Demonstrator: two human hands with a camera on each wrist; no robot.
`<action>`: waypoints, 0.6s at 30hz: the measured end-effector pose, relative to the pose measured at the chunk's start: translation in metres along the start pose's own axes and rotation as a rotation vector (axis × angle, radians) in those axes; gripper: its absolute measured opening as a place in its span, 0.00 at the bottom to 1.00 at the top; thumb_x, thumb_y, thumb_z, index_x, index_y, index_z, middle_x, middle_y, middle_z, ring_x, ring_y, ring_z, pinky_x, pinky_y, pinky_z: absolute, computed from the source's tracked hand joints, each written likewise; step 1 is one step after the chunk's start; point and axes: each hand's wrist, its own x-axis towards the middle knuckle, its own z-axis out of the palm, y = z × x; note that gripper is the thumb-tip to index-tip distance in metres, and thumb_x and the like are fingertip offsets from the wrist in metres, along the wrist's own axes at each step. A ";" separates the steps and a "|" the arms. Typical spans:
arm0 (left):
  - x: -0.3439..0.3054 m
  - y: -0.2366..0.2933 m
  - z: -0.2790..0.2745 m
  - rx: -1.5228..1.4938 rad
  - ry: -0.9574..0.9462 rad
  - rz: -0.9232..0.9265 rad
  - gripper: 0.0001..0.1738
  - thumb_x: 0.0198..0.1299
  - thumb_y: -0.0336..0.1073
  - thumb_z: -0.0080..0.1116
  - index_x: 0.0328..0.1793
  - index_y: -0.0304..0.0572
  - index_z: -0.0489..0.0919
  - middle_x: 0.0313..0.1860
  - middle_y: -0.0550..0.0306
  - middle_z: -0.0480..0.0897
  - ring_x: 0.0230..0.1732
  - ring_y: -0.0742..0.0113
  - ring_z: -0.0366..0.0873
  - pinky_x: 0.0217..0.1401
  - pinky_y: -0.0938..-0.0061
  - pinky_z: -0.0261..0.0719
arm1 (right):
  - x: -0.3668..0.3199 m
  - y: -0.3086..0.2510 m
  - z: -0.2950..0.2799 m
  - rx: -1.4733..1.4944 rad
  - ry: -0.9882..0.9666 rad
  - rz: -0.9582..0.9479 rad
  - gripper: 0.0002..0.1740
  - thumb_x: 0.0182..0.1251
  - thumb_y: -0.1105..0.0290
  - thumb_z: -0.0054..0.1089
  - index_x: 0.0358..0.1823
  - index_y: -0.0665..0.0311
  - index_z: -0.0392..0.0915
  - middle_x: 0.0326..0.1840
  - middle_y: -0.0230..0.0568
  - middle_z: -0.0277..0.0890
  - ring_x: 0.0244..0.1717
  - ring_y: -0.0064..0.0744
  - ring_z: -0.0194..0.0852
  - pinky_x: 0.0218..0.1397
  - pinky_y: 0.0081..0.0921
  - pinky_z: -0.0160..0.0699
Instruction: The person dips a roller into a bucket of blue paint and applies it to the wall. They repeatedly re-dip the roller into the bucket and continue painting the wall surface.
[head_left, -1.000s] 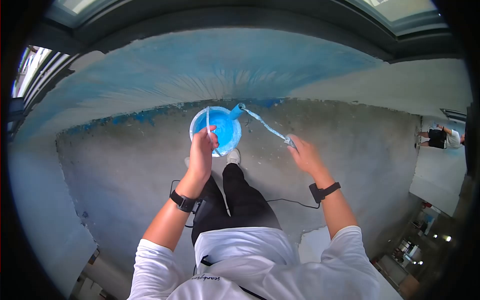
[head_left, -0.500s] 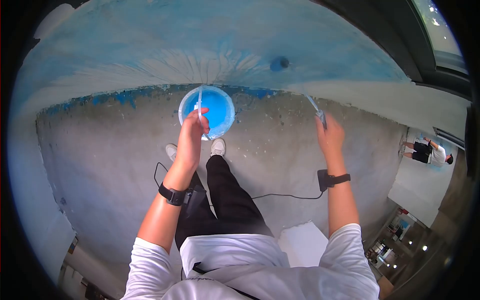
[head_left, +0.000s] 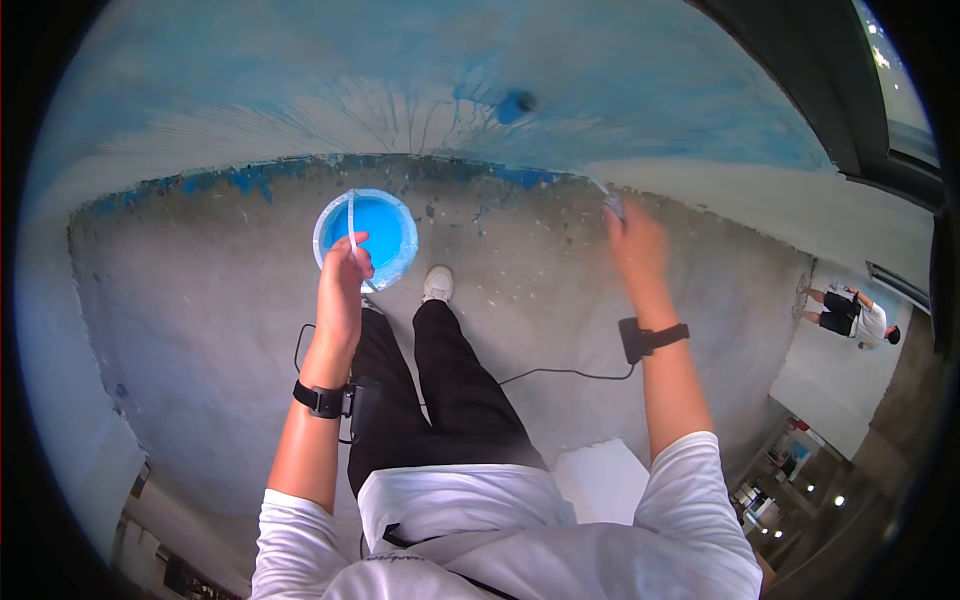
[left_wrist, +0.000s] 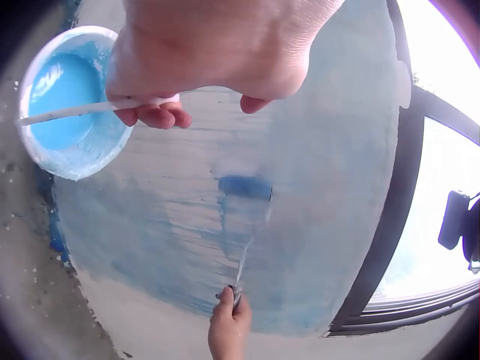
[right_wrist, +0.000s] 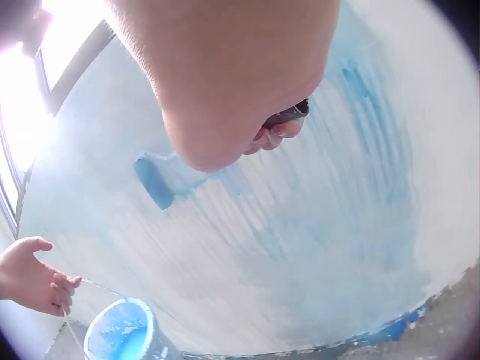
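My left hand (head_left: 342, 300) has its fingers hooked under the thin white handle (left_wrist: 71, 114) of a white bucket (head_left: 404, 262), with bright blue paint (head_left: 385, 235) inside. The bucket hangs close to the foot of the wall, left of my shoes. With my right hand (head_left: 637, 245) I grip a paint roller by its grey handle (right_wrist: 295, 114). Its blue-soaked sleeve (left_wrist: 246, 185) lies against the wall, beside fresh wet blue streaks. In the right wrist view that hand covers most of the roller's frame.
The wall (head_left: 330, 60) carries patchy light blue paint with drips running down. Below it lies a grey concrete floor (head_left: 220, 330) with blue splashes along the edge. A dark window frame (head_left: 800, 90) stands at right. A cable (head_left: 570, 372) crosses near my legs. Another person (head_left: 850, 315) works farther off.
The roller has left the bucket's rim and gone up onto the wall, where it has shifted and left wet blue marks. The bucket has moved left with my left hand.
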 end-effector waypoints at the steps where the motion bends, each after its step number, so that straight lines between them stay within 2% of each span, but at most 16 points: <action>1: 0.000 0.000 -0.003 -0.003 0.007 -0.001 0.22 0.69 0.49 0.44 0.54 0.36 0.74 0.28 0.65 0.70 0.34 0.72 0.66 0.47 0.73 0.65 | -0.006 0.018 -0.004 -0.018 0.010 0.022 0.14 0.68 0.55 0.61 0.40 0.59 0.76 0.28 0.47 0.79 0.29 0.55 0.79 0.29 0.45 0.76; 5: -0.004 -0.002 -0.010 -0.011 0.016 -0.002 0.22 0.69 0.49 0.45 0.52 0.37 0.75 0.28 0.65 0.70 0.34 0.72 0.66 0.47 0.74 0.65 | -0.034 0.073 -0.012 -0.078 -0.004 0.139 0.14 0.69 0.55 0.60 0.39 0.59 0.75 0.28 0.49 0.79 0.29 0.58 0.78 0.30 0.48 0.73; 7: -0.005 -0.004 -0.014 -0.014 0.018 -0.008 0.21 0.69 0.49 0.44 0.51 0.37 0.75 0.28 0.65 0.70 0.34 0.71 0.66 0.47 0.74 0.65 | -0.035 0.070 -0.013 -0.089 -0.032 0.190 0.14 0.69 0.55 0.59 0.39 0.59 0.75 0.28 0.50 0.78 0.30 0.60 0.77 0.30 0.49 0.73; 10: -0.004 -0.007 -0.020 -0.009 0.005 -0.011 0.21 0.69 0.49 0.44 0.49 0.38 0.75 0.28 0.64 0.71 0.34 0.71 0.67 0.47 0.74 0.65 | -0.032 0.044 -0.001 -0.123 -0.014 0.185 0.15 0.70 0.55 0.59 0.38 0.59 0.74 0.28 0.51 0.78 0.30 0.60 0.77 0.29 0.50 0.72; 15: -0.007 -0.009 -0.022 -0.013 -0.002 -0.012 0.20 0.69 0.49 0.44 0.48 0.39 0.75 0.28 0.64 0.71 0.34 0.71 0.67 0.47 0.74 0.65 | -0.010 -0.018 0.041 0.037 -0.032 0.083 0.16 0.69 0.53 0.59 0.41 0.59 0.75 0.28 0.51 0.79 0.30 0.60 0.78 0.29 0.49 0.73; 18: -0.010 -0.013 -0.025 -0.037 -0.059 -0.020 0.20 0.68 0.52 0.47 0.48 0.43 0.75 0.30 0.65 0.72 0.38 0.72 0.68 0.49 0.74 0.62 | -0.004 -0.032 0.055 0.032 0.001 0.018 0.17 0.69 0.52 0.58 0.43 0.58 0.76 0.28 0.50 0.79 0.29 0.58 0.79 0.29 0.48 0.76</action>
